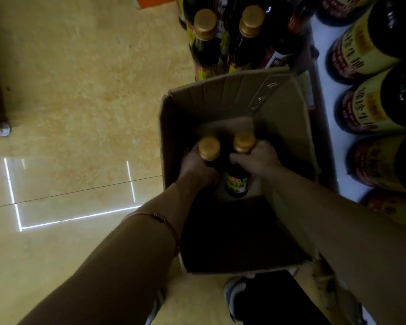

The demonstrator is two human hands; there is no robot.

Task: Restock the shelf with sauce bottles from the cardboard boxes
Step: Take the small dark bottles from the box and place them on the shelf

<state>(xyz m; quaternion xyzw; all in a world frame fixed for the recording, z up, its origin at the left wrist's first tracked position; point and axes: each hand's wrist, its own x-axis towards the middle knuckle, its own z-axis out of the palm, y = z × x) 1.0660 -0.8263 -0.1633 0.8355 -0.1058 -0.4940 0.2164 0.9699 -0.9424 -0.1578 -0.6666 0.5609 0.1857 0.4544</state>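
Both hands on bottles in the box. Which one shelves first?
Probably the right hand. It grips the gold-capped bottle on the side nearest the white shelf; the left hand holds its bottle on the floor side, farther away.

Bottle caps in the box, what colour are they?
Gold on both bottle caps, seen clearly in the head view, each bottle held by the neck inside the cardboard box.

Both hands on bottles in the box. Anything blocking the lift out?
Nothing visible. The left hand and right hand each grip a bottle neck; the cardboard box is open on top, flaps folded outward, with no other bottles visible around them.
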